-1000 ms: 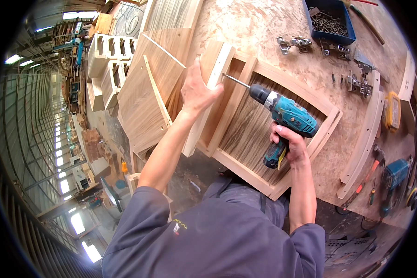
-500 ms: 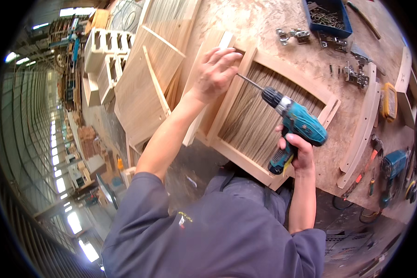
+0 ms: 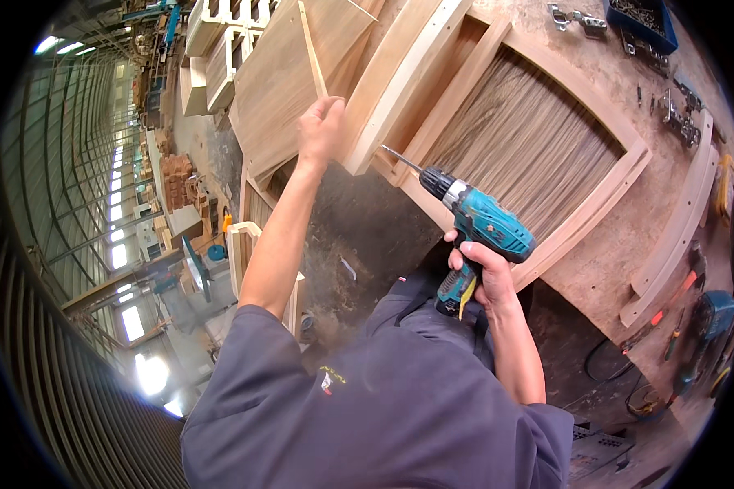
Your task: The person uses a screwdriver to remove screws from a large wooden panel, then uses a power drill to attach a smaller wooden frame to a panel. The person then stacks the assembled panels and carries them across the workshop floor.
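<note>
left hand (image 3: 321, 130): fingers pinch thin wooden strip (image 3: 311, 50) | right hand (image 3: 477, 273): fingers clenched round teal drill (image 3: 475, 222)

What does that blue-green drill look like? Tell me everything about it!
The cordless drill has a teal body, a black and silver chuck and a dark handle with a yellow tag hanging from it. A thin metal bit sticks out of its front, pointing up and left toward the pale wooden frame on the workbench. The right hand grips its handle. Whether the bit touches the wood cannot be told.
</note>
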A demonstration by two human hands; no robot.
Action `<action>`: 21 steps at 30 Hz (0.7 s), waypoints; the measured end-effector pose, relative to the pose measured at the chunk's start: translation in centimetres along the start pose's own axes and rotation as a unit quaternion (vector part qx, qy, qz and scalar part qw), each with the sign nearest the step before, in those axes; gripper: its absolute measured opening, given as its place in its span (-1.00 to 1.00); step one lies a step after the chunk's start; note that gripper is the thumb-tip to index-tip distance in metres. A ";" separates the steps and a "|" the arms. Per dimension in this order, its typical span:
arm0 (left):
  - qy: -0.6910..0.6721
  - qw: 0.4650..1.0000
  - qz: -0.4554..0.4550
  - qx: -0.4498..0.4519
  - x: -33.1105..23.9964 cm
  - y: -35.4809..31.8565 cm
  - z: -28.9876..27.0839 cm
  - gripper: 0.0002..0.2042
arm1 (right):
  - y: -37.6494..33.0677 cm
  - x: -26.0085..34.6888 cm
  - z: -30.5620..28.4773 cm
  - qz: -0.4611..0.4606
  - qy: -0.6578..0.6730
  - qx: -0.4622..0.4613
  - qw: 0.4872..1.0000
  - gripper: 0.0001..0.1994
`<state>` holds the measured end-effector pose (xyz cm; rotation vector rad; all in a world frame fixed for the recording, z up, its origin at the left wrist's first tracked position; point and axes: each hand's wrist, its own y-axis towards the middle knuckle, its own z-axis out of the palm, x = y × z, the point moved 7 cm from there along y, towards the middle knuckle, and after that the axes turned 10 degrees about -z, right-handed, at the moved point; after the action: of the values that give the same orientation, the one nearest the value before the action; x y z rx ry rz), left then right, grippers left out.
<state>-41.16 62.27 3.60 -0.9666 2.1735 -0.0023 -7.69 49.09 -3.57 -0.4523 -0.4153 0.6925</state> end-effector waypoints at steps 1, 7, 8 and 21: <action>0.041 0.998 0.043 -0.005 -0.2 -0.3 0.4 -0.74 | 0.1 -0.4 0.3 -0.011 -0.010 -0.002 1.000 -0.59; 0.031 0.989 0.132 0.060 0.3 -0.7 2.3 -0.64 | 0.9 -3.4 0.1 -0.043 0.021 -0.009 0.999 -0.58; 0.006 0.990 0.122 0.072 0.5 -0.8 2.5 -0.63 | 1.2 -3.6 0.4 -0.050 0.018 -0.005 0.999 -0.58; -0.024 0.986 0.134 0.094 0.2 -1.0 2.4 -0.61 | 1.7 -4.1 1.0 -0.066 0.007 -0.022 0.998 -0.69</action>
<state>-39.10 62.10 2.04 -0.5590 2.1971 -0.0547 -11.92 47.72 -4.56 -0.4675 -0.4444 0.5530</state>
